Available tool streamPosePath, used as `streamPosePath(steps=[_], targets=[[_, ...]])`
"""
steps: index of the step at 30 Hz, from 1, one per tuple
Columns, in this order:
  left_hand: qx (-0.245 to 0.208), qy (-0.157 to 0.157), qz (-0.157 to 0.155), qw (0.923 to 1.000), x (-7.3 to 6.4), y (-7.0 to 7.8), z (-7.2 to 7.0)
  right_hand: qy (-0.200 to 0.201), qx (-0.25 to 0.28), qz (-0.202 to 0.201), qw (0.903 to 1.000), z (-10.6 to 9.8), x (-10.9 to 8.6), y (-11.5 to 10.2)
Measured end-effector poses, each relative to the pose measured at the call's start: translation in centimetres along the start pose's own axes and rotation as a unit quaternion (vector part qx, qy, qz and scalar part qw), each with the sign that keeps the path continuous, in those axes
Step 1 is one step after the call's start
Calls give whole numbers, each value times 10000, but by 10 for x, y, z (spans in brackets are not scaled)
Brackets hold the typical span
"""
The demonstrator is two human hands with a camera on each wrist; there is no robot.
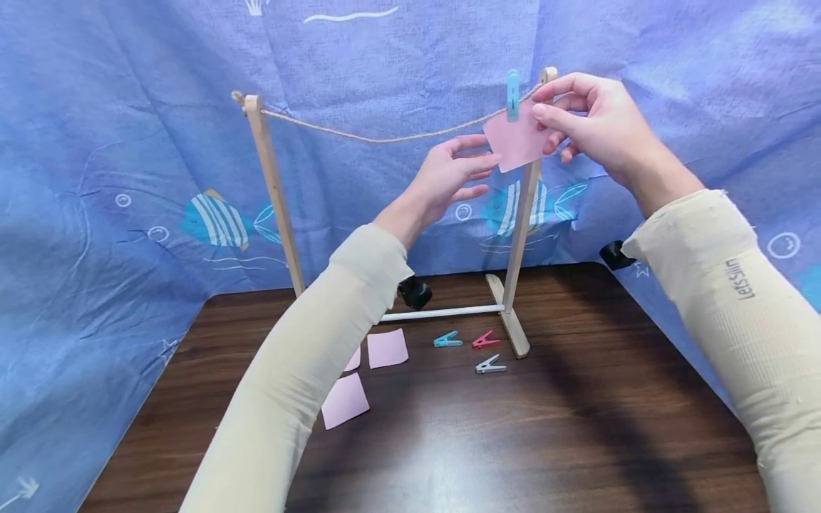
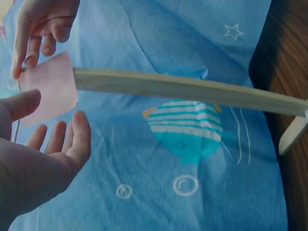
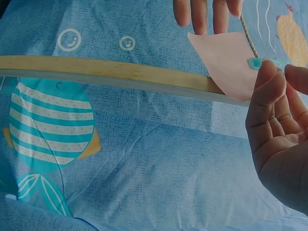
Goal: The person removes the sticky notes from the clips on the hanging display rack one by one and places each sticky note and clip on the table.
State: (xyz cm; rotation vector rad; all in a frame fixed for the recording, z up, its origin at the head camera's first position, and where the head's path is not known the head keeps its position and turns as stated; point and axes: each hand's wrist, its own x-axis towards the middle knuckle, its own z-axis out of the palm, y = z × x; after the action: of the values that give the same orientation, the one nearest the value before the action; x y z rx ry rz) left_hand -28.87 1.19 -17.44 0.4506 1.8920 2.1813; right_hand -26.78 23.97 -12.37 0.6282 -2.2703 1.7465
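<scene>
A pink square of paper [image 1: 516, 142] hangs from the rope [image 1: 385, 140], held by a light-blue clothespin [image 1: 512, 96]. My right hand [image 1: 593, 117] pinches the paper's upper right corner between bent fingers and thumb, just beside the clothespin. On the opposite side, my left hand [image 1: 449, 171] reaches up to the paper's left edge with loosely spread fingers. Its thumb lies in front of the sheet [image 2: 50, 91] in the left wrist view. From the right wrist, the clothespin [image 3: 260, 63] is partly covered by the right hand.
The rope is strung between two wooden posts [image 1: 274, 182]. Below, on the dark table [image 1: 545, 442], lie blue [image 1: 447, 340], red [image 1: 485, 340] and grey [image 1: 490, 365] clothespins. Several pink squares [image 1: 388, 348] lie near the left forearm, one partly hidden by it. A blue curtain hangs behind.
</scene>
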Motion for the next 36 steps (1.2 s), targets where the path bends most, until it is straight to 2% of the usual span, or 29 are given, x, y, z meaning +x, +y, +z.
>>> streamPosePath(steps=[5,9,16,21,30,36], targets=[[-78,329,-37,9994,3,-1,8,-23,-55,-24,10000,0,-1,1],[-161,340,-109,9992,7,-4,12,-80,-77,-18,9999,3,0,2],[-134,368,184,9991,10,-8,21,-77,-224,52,9997,7,0,0],[-49,516,264,9983,11,-6,24,-83,-249,97,9996,8,1,-5],[131,579,172,9981,10,-6,16,-83,38,-1,10000,5,1,-9],[292,598,169,9976,10,-8,13,70,699,-348,9969,7,0,-10]])
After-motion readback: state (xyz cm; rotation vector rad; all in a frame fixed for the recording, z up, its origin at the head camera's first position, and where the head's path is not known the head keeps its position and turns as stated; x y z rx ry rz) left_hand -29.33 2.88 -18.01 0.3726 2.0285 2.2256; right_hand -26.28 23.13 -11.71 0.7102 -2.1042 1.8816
